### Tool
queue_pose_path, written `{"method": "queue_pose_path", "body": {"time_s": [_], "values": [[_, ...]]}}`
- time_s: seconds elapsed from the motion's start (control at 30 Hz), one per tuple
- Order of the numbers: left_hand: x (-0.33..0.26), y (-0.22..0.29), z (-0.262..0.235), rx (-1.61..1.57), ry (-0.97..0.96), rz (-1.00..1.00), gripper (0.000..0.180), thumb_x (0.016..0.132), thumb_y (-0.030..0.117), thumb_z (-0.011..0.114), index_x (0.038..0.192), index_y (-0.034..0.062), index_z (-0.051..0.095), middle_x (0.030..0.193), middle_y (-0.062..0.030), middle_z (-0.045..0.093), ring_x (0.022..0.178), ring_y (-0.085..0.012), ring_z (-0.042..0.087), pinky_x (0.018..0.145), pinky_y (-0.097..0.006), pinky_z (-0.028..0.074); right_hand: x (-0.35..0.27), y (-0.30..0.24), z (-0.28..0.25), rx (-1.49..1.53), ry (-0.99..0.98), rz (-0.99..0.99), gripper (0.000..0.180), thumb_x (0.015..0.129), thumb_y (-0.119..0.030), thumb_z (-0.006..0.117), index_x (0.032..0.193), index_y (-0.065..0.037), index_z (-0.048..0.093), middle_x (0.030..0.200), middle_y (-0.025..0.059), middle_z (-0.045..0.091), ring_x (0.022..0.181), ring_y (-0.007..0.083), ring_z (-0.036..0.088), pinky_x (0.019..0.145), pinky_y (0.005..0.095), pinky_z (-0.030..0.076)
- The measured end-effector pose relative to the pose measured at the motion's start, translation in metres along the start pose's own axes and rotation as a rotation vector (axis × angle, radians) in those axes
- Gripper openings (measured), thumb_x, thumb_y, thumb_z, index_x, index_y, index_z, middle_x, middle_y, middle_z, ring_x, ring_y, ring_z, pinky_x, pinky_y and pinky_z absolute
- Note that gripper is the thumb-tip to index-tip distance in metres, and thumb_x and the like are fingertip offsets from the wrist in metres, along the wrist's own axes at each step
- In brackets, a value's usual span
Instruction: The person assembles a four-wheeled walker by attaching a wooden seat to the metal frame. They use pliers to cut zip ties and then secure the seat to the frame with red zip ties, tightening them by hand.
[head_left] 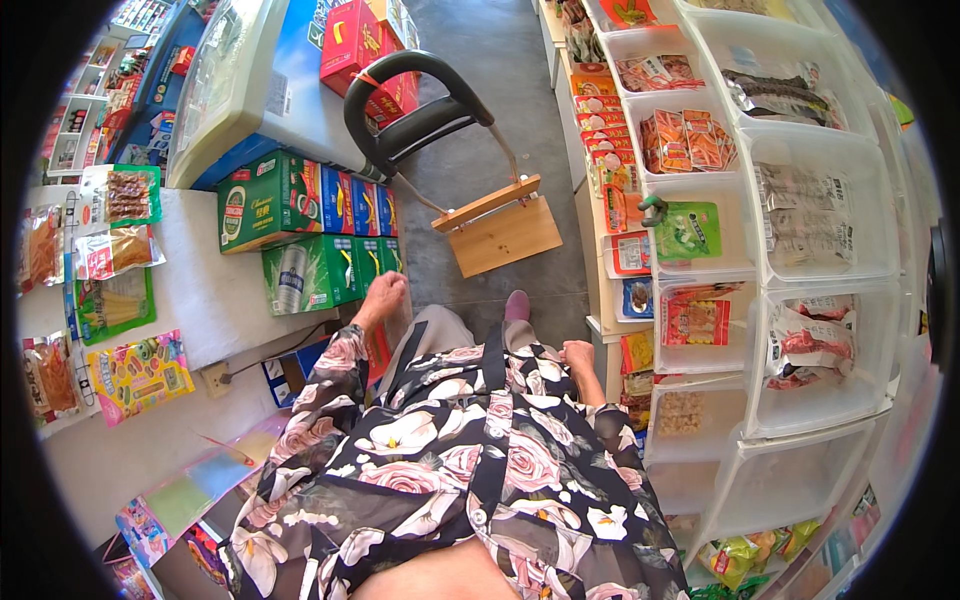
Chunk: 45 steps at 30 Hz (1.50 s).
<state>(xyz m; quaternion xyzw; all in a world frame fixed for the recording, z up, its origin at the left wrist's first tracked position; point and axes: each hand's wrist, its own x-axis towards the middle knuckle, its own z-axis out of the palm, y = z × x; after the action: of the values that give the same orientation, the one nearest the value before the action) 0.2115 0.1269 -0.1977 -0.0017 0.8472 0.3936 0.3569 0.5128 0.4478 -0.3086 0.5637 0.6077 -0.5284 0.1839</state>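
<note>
My left hand (383, 297) is curled closed, with nothing visible in it. It is beside the stacked green drink cartons (310, 275), near their front ends. On the right, my right hand (580, 356) hangs low with its fingers folded in and nothing showing in them. The nearest thing to it is the shelf side with small snack packets (637, 352). Ahead of me stands a chair with a black padded back (425, 125) and a wooden seat (505, 238). Both hands are apart from it.
Clear plastic bins (700, 390) of packaged snacks line the right side. Along the left are a white counter (205, 290), hanging snack bags (140, 375) and a chest freezer (235, 90). Red boxes (350, 45) sit behind the chair. Grey floor (490, 60) runs between.
</note>
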Motion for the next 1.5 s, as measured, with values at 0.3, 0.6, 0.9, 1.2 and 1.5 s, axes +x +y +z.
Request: {"method": "queue_pose_path", "body": {"time_s": [0.3,0.6,0.9,1.2,1.5], "values": [[0.043,0.106,-0.060,-0.081,0.218,0.184,0.051,0.082,0.017,0.063,0.125,0.0002,0.042,0.105,-0.0133,0.058,0.093,-0.0184,0.057,0.082,-0.030,0.047,-0.018,-0.002,-0.002,-0.161,0.033,-0.009,0.020,0.073,-0.015,0.052,0.067,-0.004,0.069,0.062,0.0115,0.065,0.056,0.0230,0.063,0.059,0.0364,0.049],[0.077,0.147,-0.083,-0.162,0.115,0.461,0.082,0.073,0.028,0.075,0.136,0.0038,0.029,0.132,-0.0187,0.041,0.122,-0.0276,0.042,0.099,-0.038,0.035,-0.024,0.012,0.074,-0.136,0.054,-0.163,0.027,0.074,-0.028,0.051,0.085,-0.012,0.070,0.088,0.0158,0.065,0.085,0.0358,0.062,0.074,0.0422,0.050],[0.090,0.209,-0.090,-0.365,-0.012,0.549,0.051,0.076,0.021,0.074,0.118,0.0028,0.051,0.095,-0.0063,0.055,0.085,-0.0109,0.053,0.072,-0.024,0.046,-0.060,0.029,0.129,-0.210,0.108,-0.013,0.028,0.075,-0.028,0.051,0.092,-0.015,0.069,0.092,0.0159,0.065,0.087,0.0360,0.062,0.075,0.0424,0.050],[0.098,0.207,-0.088,-0.408,-0.105,0.538,0.043,0.075,0.013,0.073,0.113,0.0024,0.055,0.087,-0.0002,0.056,0.076,-0.0072,0.054,0.068,-0.021,0.045,-0.037,0.002,0.114,-0.248,0.092,-0.026,0.031,0.077,-0.029,0.050,0.098,-0.018,0.069,0.096,0.0160,0.064,0.088,0.0361,0.062,0.076,0.0425,0.050],[0.075,0.156,-0.036,-0.478,0.165,0.382,0.069,0.071,0.011,0.075,0.129,0.0019,0.040,0.120,-0.0087,0.050,0.113,-0.0210,0.046,0.096,-0.034,0.038,0.031,-0.126,0.046,-0.478,0.028,-0.386,0.036,0.077,-0.027,0.051,0.110,-0.017,0.063,0.098,0.0178,0.064,0.088,0.0368,0.062,0.079,0.0420,0.049]]}}
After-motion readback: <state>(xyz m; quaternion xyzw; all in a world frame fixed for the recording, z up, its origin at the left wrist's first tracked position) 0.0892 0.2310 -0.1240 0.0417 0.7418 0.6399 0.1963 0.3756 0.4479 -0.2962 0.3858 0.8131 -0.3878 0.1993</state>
